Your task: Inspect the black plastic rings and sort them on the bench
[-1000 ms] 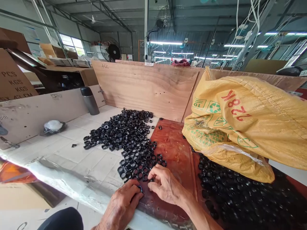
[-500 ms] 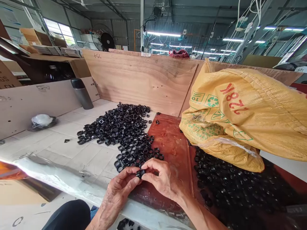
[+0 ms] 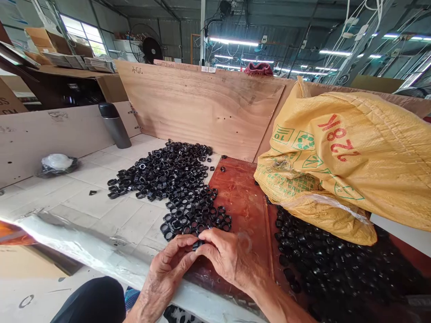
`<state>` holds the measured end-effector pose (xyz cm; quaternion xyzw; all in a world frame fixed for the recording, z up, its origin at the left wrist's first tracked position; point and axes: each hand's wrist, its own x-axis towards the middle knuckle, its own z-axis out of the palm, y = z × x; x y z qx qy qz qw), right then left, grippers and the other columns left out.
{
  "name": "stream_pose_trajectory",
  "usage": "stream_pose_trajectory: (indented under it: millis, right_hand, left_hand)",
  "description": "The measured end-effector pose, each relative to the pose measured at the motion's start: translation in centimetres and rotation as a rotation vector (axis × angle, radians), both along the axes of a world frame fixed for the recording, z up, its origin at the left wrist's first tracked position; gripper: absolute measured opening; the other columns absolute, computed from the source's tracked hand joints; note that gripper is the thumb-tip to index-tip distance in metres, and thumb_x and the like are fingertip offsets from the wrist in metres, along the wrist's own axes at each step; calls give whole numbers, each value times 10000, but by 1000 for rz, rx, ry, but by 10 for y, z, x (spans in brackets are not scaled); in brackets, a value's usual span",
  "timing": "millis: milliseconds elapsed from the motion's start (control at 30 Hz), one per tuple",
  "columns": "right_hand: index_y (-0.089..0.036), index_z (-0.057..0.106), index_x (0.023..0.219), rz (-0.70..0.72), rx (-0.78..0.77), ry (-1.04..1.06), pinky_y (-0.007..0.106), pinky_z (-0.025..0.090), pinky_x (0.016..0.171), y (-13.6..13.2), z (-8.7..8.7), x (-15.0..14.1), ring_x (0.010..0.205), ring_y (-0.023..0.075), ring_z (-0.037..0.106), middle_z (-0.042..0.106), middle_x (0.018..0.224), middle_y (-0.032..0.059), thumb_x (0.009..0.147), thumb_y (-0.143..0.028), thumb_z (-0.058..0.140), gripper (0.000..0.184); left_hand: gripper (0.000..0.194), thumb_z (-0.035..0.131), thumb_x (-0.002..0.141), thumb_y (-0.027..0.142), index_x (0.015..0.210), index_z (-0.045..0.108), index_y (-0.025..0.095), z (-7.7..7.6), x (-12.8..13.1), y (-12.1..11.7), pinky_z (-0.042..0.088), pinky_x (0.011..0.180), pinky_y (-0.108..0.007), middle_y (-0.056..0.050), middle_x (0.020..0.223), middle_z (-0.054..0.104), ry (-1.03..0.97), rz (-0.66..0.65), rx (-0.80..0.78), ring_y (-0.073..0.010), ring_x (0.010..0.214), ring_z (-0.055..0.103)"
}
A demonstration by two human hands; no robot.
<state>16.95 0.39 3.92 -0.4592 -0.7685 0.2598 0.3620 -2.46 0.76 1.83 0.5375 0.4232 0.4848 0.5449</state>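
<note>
Between my fingertips is a small black ring-like plastic part (image 3: 197,245), held at the front of the table and mostly covered by the fingers. My left hand (image 3: 170,264) pinches it from the left, thumb and fingers closed on it. From the right, my right hand (image 3: 229,255) grips the same part with thumb and index finger. Just beyond both hands lies a heap of black plastic rings (image 3: 168,175), spreading back toward the wooden board.
A yellow woven sack (image 3: 336,152) stands at the right, by a second pile of black parts (image 3: 330,260). A dark bottle (image 3: 115,128) and a plastic-wrapped white item (image 3: 58,164) are at the left. A plywood board (image 3: 202,103) closes the back. Few rings lie on the red surface (image 3: 237,193).
Both hands stay together on the small black part, and the thumbs have closed in further over it. The camera view has shifted slightly.
</note>
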Motion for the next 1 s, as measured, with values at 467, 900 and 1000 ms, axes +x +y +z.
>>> stream_pose_trajectory:
  millis: [467,900,1000]
  right_hand:
    - [-218,659,967,-113,-22,-117,229,449,667,0,-1,-4,714,148,652,681,798,16,1063,-373,484,252]
    - [-205,612,734,-121,-51,-207,241,380,569,-2,6,-3,582,131,566,604,640,1,1045,-447,503,409]
    - [-201,655,1063,-94,-89,-44,225,435,586,-4,12,-5,623,139,615,676,744,3,981,-447,609,264]
  left_hand:
    - [235,780,841,399,1034,794,264,-10,0,1,613,823,-243,-37,1014,746,-55,-29,-13,-209,929,725]
    - [256,749,865,431,1055,782,263,-11,-4,-2,599,864,-258,-48,1120,744,23,-70,-24,-229,1000,712]
    - [273,754,859,444,1053,774,253,-11,-1,-3,605,842,-252,-48,1112,740,-22,0,-52,-226,983,713]
